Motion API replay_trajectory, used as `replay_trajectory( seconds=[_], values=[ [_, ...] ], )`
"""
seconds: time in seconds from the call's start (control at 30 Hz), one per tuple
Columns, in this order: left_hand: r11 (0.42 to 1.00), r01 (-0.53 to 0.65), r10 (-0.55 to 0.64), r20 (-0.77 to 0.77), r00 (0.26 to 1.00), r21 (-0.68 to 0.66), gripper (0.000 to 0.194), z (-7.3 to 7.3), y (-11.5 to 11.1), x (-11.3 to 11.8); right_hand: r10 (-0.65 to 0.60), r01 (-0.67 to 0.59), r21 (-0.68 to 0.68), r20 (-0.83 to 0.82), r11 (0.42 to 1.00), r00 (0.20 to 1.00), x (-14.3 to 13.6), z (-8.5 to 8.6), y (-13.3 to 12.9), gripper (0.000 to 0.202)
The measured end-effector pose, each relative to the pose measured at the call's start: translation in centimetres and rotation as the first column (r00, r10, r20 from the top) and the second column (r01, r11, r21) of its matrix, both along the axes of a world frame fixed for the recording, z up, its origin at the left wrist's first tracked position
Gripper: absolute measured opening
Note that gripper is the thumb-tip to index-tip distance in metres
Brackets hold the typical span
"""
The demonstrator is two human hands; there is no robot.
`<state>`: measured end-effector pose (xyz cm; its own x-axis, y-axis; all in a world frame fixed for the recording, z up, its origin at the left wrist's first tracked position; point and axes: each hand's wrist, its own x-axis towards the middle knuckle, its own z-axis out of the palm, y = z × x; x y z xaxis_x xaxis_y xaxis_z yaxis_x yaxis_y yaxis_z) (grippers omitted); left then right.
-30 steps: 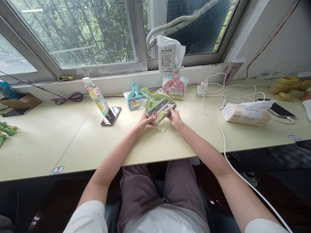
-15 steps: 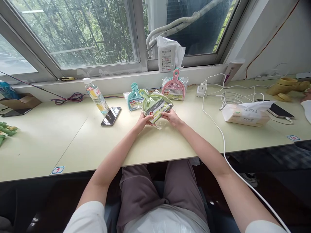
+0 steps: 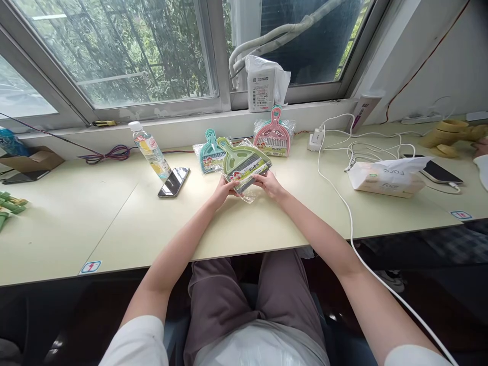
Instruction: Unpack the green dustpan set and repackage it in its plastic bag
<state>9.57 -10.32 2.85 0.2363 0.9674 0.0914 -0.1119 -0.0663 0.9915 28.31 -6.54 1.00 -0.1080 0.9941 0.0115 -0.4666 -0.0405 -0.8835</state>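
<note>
Head view: holds the green dustpan set over the desk, grasped low by fingers of left hand and right hand, apparently to keep its label facing up, near the teal set and pink set.

green dustpan: smooth plastic, looks kinda satin
its wrapper: clear crinkly plastic, super shiny
pink dustpan: same deal, smooth plastic under glossy film
tabletop: smooth, slight sheen, can't tell what it's made of
phone: glossy, mirror-like front
bottle: see-through plastic
carton: plain matt cardboard
trousers: matt cloth, bit wrinkly
</note>
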Motion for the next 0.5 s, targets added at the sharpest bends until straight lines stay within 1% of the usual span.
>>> replay_trajectory(
  seconds=[0.07, 0.17, 0.27, 0.33, 0.4, 0.47, 0.5],
  values=[
    [0.999, -0.025, 0.025, 0.020, 0.999, -0.024, 0.059, 0.0, 0.0, 0.1, -0.020, 0.020, -0.009, 0.023, 1.000, 1.000, -0.2, 0.0, 0.0, 0.031],
    [0.998, -0.032, 0.035, 0.063, 0.997, -0.049, 0.059, -0.2, 0.1, 0.3, -0.037, 0.038, -0.028, 0.062, 0.999, 0.997, -0.3, 0.3, -0.1, 0.027],
    [0.997, -0.039, 0.045, 0.101, 0.994, -0.067, 0.058, -0.4, 0.4, 0.1, -0.006, 0.010, -0.051, 0.081, 0.999, 0.997, 0.2, 0.8, 0.0, 0.014],
    [0.994, -0.066, 0.075, 0.115, 0.991, -0.082, 0.055, -0.5, 0.9, -0.3, 0.005, 0.003, -0.062, 0.121, 0.998, 0.993, 1.1, 1.0, 0.4, 0.005],
    [0.985, -0.127, 0.142, 0.133, 0.981, -0.120, 0.051, -0.5, 1.5, -0.9, -0.054, 0.065, -0.062, 0.170, 0.996, 0.984, 2.3, 1.1, 1.0, 0.010],
    [0.968, -0.173, 0.203, 0.159, 0.966, -0.184, 0.046, -0.4, 2.2, -1.7, -0.180, 0.190, -0.025, 0.223, 0.982, 0.958, 3.4, 1.0, 1.5, 0.013],
    [0.960, -0.175, 0.215, 0.174, 0.961, -0.218, 0.043, -0.4, 2.4, -2.1, -0.253, 0.255, 0.026, 0.257, 0.967, 0.933, 3.9, 0.9, 1.8, 0.015]
  ],
)
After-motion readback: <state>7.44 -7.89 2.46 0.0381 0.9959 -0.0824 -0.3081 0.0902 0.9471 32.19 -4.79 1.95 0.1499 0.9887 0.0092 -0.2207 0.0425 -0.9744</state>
